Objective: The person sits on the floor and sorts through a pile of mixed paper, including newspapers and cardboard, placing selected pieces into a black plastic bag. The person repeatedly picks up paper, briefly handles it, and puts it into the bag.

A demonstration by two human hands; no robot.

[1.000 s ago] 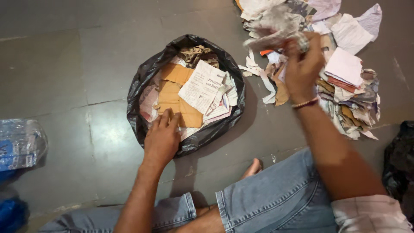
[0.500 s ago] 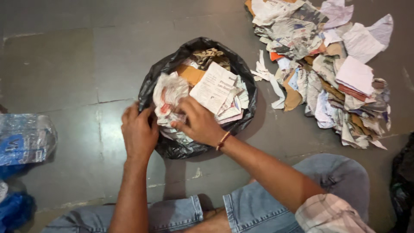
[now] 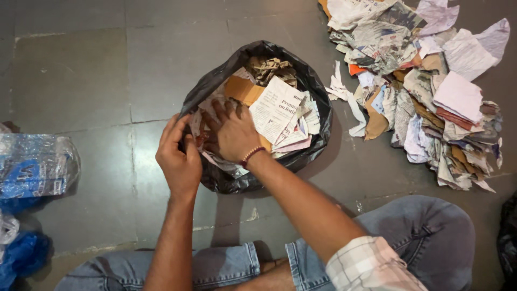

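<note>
Grey floor tiles (image 3: 81,75) fill the view, with the person sitting on them in blue jeans (image 3: 377,248), knees spread at 6 o'clock. At the centre stands a black bag (image 3: 315,102), its mouth rolled open and packed with paper scraps (image 3: 280,108): a newspaper cutting, brown card and crumpled brown paper toward 12 o'clock.

The left hand (image 3: 177,156) sits at the bag's 9 o'clock rim, fingers curled over the plastic edge and gripping it. The right hand (image 3: 231,132), with a beaded band at the wrist, lies palm down inside the bag, fingers spread and pressing on the scraps at the 9 o'clock side; whether it grasps any of them cannot be told, since the palm hides what is under it. The two hands are just beside each other, thumbs nearly touching.

Well apart from the bag, at 2 o'clock, a paper heap (image 3: 425,91) of torn newspaper, pink sheets and brown pieces lies on the floor, with a few white strips (image 3: 344,97) trailing between heap and bag. At 9 o'clock, near the left edge, lies a clear plastic pack (image 3: 32,170) with blue markings, and below it, at 8 o'clock, a blue bag (image 3: 19,258)
</note>
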